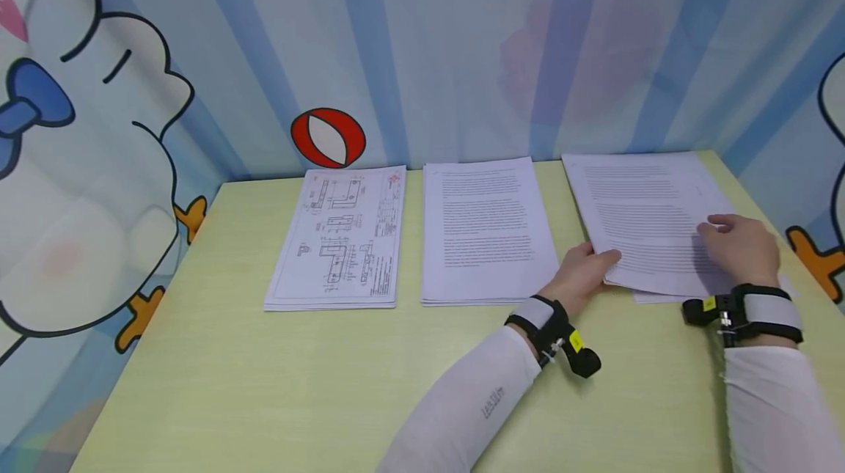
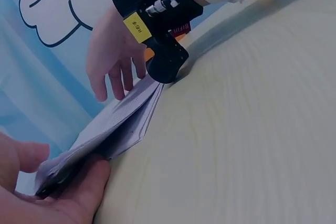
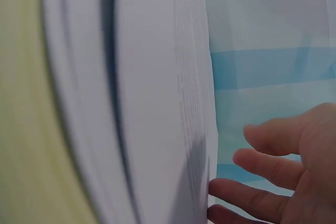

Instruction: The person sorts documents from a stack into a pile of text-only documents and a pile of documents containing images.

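On the right lies a stack of printed text sheets (image 1: 640, 216), its upper sheets raised at the near-left corner. My left hand (image 1: 581, 275) holds that corner, thumb on top and fingers beneath, as the left wrist view shows too. The right hand (image 1: 742, 246) is over the right part of the same stack, its fingers loosely bent and fingertips right at the page in the right wrist view. Under the lifted sheets, a gap shows above the lower sheets (image 2: 139, 129), whose edge sticks out at the front.
A second stack of text pages (image 1: 488, 231) lies in the middle, just left of my left hand. Further left is a stack topped with a technical drawing (image 1: 343, 238). The yellow table (image 1: 264, 385) ends at a printed blue curtain (image 1: 449, 55).
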Demonstrator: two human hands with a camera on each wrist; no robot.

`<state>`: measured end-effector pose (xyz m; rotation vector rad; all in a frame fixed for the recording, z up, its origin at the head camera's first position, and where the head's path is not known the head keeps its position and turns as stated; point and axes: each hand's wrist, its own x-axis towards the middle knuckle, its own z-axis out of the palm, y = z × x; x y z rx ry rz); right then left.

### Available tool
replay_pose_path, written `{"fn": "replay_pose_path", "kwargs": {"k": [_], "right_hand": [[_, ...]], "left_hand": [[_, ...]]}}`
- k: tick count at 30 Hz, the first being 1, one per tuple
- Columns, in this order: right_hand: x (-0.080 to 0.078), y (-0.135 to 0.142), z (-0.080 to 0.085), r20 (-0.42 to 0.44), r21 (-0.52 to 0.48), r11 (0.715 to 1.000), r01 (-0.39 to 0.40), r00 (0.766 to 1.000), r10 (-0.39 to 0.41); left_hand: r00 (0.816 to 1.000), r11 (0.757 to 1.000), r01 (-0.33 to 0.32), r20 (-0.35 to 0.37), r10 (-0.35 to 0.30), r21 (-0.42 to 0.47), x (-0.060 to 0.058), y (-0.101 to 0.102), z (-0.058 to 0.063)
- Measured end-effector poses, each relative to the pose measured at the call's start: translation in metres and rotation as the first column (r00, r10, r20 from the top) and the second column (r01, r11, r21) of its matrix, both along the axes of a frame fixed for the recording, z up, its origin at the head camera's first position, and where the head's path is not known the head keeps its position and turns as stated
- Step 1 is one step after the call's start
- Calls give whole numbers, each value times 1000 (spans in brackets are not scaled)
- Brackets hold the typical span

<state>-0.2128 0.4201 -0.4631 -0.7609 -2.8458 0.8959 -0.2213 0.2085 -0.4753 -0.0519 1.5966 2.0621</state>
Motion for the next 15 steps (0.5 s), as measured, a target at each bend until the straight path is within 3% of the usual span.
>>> {"fn": "replay_pose_path", "kwargs": {"k": [3,7,11,15], "right_hand": [[-1,-7,1,-20,-16,1000,1,1000,-2],[-3,-13,1,-31,-32,999,-16,999,15],[-5,-14,1,-38,-61,998,-35,999,33],[-8,-13,-2,-65,-106,988,-110,992,104]], "left_hand": [[990,985,-17,-143,-8,-173,-2,-3,-1],[962,930,-63,-269,-40,-363,-7,-6,0],[959,941,-62,-280,-35,-333,-8,-10,3],[961,963,-66,-277,-9,-263,-6,-13,8]]}}
